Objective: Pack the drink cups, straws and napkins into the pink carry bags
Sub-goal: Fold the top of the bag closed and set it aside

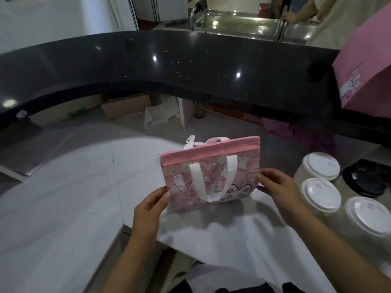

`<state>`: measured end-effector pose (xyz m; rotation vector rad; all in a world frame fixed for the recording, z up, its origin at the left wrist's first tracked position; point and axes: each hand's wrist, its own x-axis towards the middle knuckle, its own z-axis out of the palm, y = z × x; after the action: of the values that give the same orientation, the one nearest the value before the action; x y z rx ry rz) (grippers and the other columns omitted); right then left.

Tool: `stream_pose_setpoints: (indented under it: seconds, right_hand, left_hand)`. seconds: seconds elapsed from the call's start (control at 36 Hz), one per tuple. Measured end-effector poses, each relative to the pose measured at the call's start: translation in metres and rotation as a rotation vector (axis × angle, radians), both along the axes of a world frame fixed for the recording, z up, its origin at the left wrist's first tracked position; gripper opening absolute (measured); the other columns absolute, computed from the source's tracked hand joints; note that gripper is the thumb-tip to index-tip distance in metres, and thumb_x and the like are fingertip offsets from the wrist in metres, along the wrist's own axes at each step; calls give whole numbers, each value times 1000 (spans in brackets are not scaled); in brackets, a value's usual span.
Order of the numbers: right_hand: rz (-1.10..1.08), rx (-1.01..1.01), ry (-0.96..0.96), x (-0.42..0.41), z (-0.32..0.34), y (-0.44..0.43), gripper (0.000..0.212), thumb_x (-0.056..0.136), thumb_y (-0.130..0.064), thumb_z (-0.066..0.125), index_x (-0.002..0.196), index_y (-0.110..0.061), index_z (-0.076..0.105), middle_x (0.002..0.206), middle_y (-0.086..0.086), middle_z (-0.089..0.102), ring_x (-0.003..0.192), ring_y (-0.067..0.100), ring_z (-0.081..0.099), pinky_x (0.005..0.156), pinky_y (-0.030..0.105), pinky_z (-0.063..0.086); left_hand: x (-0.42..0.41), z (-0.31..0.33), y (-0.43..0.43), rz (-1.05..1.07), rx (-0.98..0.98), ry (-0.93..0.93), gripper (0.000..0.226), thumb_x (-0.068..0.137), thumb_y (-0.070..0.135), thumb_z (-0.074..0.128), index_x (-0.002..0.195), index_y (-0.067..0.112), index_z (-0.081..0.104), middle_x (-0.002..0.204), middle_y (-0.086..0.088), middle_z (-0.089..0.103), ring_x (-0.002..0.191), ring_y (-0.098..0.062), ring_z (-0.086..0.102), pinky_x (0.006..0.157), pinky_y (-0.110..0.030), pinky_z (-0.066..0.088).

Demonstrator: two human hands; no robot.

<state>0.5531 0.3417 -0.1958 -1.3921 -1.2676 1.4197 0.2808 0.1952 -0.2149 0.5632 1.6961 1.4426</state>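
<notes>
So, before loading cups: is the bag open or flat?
Flat. The bag, held at its sides by the left hand and right hand, shows one closed top edge, no opening.

The bag (211, 176) is pink. Its top band is plain pink. Below that it has a busy pattern of little white and grey pictures, with a white cartoon face near the bottom. Its handles (199, 182) are white. The cup lids (320, 194) are white, and the lid (367, 178) next to them is black. The long counter (169, 60) is black with tiny shiny specks. The worktop (148, 149) is grey. The big box (364, 66) is pink with a small white drawing on it. The cardboard box (127, 106) is brown.
</notes>
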Motion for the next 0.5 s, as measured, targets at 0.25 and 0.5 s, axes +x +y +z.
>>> stream_pose_setpoints:
  seconds: [0.25, 0.5]
  right_hand:
    - [-38, -123, 142, 7, -7, -5, 8, 88, 1, 66, 84, -4, 71, 88, -5, 77, 84, 22, 69, 78, 33, 56]
    - [122, -79, 22, 16, 0, -34, 23, 63, -15, 84, 75, 3, 76, 111, 9, 71, 105, 29, 67, 97, 51, 51]
  left_hand:
    - [-7, 2, 8, 48, -30, -96, 16, 89, 9, 68, 105, 9, 73, 128, -4, 64, 110, -22, 67, 83, -34, 60]
    - [-36, 17, 19, -13, -127, -60, 20, 93, 18, 66, 108, 7, 73, 100, -8, 70, 91, -25, 61, 70, -34, 58]
